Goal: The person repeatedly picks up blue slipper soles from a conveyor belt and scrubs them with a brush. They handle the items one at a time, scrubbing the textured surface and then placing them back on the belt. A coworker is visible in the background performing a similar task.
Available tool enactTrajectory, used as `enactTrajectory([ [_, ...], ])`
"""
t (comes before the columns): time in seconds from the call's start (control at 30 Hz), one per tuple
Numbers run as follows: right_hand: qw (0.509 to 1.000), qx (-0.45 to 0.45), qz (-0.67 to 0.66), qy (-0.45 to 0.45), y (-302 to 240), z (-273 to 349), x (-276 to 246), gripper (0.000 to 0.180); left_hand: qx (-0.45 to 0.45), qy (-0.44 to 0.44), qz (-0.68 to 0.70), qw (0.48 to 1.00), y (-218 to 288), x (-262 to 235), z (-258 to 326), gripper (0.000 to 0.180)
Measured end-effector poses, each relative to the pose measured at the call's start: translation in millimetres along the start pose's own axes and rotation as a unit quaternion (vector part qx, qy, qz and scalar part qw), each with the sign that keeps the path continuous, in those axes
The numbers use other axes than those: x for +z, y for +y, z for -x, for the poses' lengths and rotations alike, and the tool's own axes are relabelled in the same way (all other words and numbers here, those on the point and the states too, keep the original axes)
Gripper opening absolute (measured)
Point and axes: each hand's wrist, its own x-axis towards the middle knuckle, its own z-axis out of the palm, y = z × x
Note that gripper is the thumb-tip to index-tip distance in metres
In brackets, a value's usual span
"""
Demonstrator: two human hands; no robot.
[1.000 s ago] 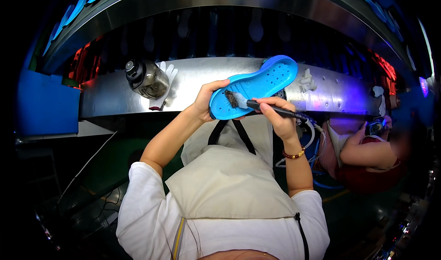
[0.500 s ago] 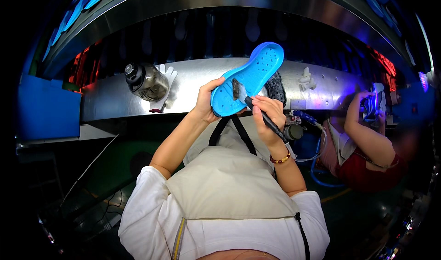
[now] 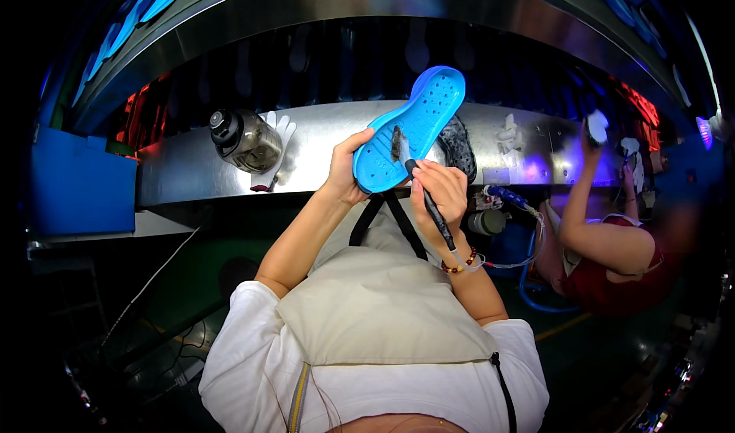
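A bright blue shoe sole (image 3: pixel 435 111) with small holes is held tilted above the metal bench, its narrower end toward me. My left hand (image 3: pixel 346 171) grips its left edge near that end, thumb on top. My right hand (image 3: pixel 442 197) is closed round the dark handle of a brush (image 3: pixel 436 215), with a thin clear tube at the handle's rear end. The brush's dark bristles rest on the inner face of the sole, near its middle. Behind the sole, partly hidden by it, lies a dark, foam-streaked pad (image 3: pixel 461 150).
On the metal bench (image 3: pixel 325 130) stand a lidded bottle (image 3: pixel 256 143) and a white glove (image 3: pixel 285 130) beside it. White crumpled pieces (image 3: pixel 508 134) lie to the right. A jar (image 3: pixel 488 222) sits below the bench edge. A co-worker (image 3: pixel 612 257) in red works at right.
The brush has shifted slightly on the sole, and my right hand has turned with its handle steeper. The sole has moved a little left. The co-worker's arm has lifted a pale object toward the far side.
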Motion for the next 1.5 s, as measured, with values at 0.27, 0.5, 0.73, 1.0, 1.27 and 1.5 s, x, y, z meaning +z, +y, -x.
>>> enactTrajectory([
  [0.27,0.993,0.031,0.109,0.031,50,-20,-5,0.012,-0.049,0.002,0.015,0.999,-4,10,14,0.053],
  [0.5,0.998,0.024,0.019,-0.060,34,-28,-5,0.013,-0.051,-0.007,-0.022,0.998,0,7,10,0.054],
  [0.73,0.746,0.250,-0.609,-0.100,37,-17,-66,0.019,-0.016,-0.076,-0.114,0.990,36,25,11,0.057],
  [1.0,0.692,0.353,-0.618,0.120,83,18,-78,0.019,0.180,-0.234,-0.074,0.952,115,162,-91,0.060],
  [1.27,0.694,0.398,-0.579,0.157,109,34,-83,0.018,0.160,-0.112,-0.096,0.976,77,235,-209,0.076],
  [1.5,0.696,0.416,-0.559,0.171,133,45,-81,0.027,0.380,0.052,-0.663,0.643,61,290,-341,0.069],
])
